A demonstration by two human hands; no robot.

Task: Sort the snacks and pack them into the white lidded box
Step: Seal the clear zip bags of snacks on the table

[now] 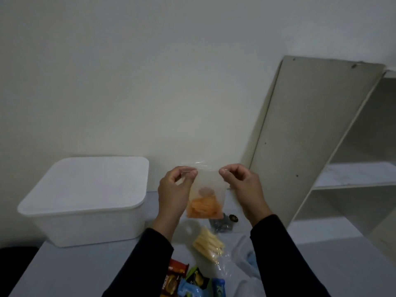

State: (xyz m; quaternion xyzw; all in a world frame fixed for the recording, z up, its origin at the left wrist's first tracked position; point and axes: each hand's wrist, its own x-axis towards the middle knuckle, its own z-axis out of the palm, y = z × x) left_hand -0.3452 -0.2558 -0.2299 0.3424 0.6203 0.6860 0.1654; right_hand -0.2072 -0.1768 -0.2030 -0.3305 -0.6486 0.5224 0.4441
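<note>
Both hands, left hand (174, 189) and right hand (243, 185), pinch the top corners of a clear bag of orange snacks (204, 202), each grip clenched (likely sealing it), above the worktop (70, 269) beside the lidded white box (85, 198).

Grey table (70, 269) with white lidded box (85, 202), loose snack packets (209, 246).

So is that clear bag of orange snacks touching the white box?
Apart. The head view shows the clear bag held up by both hands, with wall and table visible between it and the white box.

White box (90, 213), orange snacks (204, 209)
</note>
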